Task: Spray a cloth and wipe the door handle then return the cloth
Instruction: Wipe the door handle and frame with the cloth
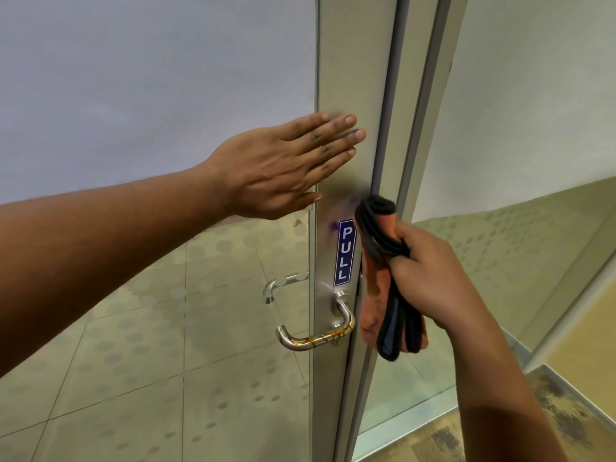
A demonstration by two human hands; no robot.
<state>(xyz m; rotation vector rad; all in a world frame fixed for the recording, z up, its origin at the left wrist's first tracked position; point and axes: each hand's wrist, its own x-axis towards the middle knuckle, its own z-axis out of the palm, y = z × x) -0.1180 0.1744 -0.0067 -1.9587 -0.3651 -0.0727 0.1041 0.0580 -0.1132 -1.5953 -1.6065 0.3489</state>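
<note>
Frosted glass door w/ pale metal frame [353, 78] fills view. Left hand [276, 165] flat on frame, fingers straight, pressing above blue PULL sticker [345, 253]. Right hand [430, 281] clenched round folded orange cloth w/ black trim [383, 261], bunched ends sticking out above & below fingers, just right of stained silver lever door handle [316, 335], not touching.

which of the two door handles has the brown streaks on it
The near-side handle, below the PULL sign, carries orange-brown streaks. The other handle, seen through the glass, looks clean.
</note>
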